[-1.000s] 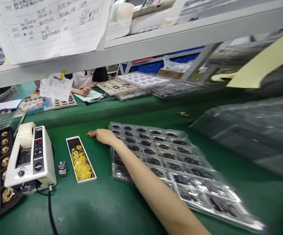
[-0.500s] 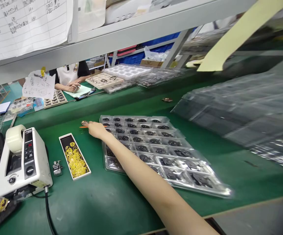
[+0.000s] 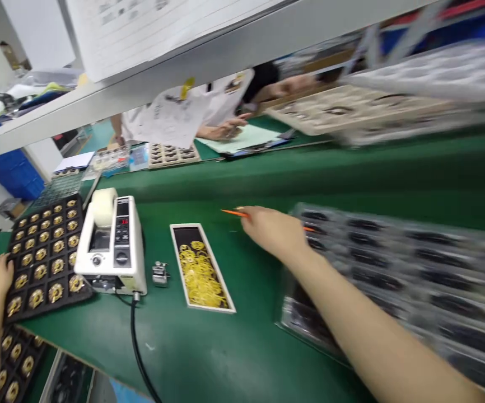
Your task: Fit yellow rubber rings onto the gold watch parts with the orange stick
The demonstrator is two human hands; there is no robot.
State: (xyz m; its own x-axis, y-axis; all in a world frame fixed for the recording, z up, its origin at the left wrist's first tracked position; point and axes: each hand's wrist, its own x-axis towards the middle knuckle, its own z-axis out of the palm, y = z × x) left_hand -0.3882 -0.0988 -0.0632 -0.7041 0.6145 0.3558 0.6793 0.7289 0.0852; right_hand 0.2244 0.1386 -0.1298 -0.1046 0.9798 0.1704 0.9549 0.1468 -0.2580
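My right hand [image 3: 274,230] is closed around a thin orange pointed stick [image 3: 233,212], whose tip points left over the green bench. The stick's other end shows behind the knuckles. A small shiny bit appears at the fingertips, too blurred to name. Just right of this hand lies a clear plastic tray [image 3: 289,313] with black parts in its pockets, smeared by motion. At the far left, my left hand [image 3: 1,275] grips the edge of a black tray [image 3: 49,309] filled with round gold parts; its fingertips are partly hidden.
Between my hands stand a white tape dispenser [image 3: 130,240] with a cable, a small metal device [image 3: 159,274] and a white box [image 3: 215,309] of yellow rings. Another black tray [image 3: 18,366] sits lower left. Beyond the bench, a co-worker's hand [image 3: 228,130] is near a clipboard [image 3: 246,140]. A shelf [image 3: 209,59] crosses overhead.
The view has swung left, bringing my left hand and more of the black tray into sight. My right hand still holds the orange stick; the metal part at its fingertips is now barely visible.
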